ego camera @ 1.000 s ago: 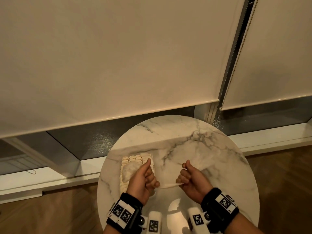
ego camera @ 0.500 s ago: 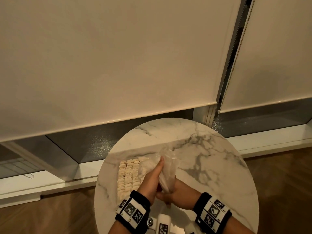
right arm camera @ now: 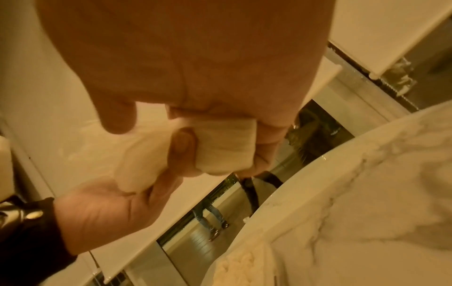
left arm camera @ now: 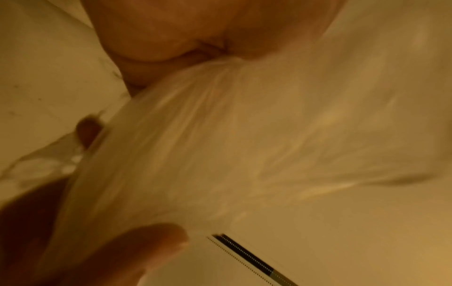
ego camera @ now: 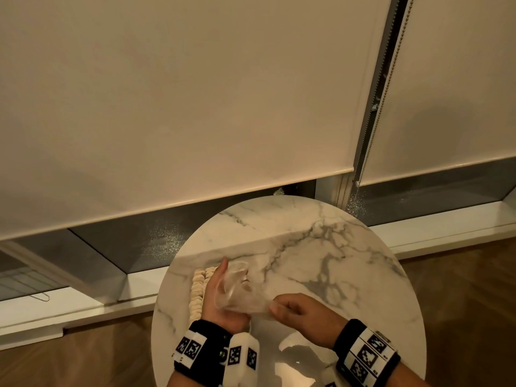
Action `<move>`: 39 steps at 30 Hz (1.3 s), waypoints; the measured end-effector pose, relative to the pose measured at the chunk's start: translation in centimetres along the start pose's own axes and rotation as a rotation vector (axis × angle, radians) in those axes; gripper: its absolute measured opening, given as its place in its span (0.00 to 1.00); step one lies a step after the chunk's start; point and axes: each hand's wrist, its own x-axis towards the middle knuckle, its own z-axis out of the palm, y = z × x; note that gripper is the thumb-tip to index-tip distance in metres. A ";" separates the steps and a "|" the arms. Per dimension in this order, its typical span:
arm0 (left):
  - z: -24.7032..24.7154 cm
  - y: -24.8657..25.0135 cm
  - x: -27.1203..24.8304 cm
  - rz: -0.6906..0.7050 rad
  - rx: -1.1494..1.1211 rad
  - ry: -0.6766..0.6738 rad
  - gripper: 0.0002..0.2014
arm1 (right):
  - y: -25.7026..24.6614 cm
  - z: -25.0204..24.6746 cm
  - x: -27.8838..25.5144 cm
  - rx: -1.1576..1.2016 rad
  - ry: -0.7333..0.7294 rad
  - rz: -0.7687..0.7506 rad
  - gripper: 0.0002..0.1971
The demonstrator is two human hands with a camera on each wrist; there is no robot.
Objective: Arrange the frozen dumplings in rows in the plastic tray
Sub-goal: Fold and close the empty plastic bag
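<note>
Frozen dumplings lie in rows at the left of the round marble table; the tray under them hardly shows. They also show at the bottom of the right wrist view as pale dumplings. My left hand stands upright just right of the rows and hides part of them. An empty clear plastic bag lies against its palm, caught by the thumb. My right hand pinches the bag's other end, bunched in its fingers. The stretched bag fills the left wrist view.
Roller blinds hang behind the table over a dark window and a white sill. Wooden floor surrounds the table. The right half of the tabletop is bare marble.
One second ago both hands pulled the bag into a thin strand. They then came together over the table, and now my right hand has drawn its end off to the right.
</note>
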 end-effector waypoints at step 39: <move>1.2 -6.7 0.3 0.504 1.454 -0.454 0.42 | 0.0 -2.2 -2.1 1.102 0.202 0.271 0.18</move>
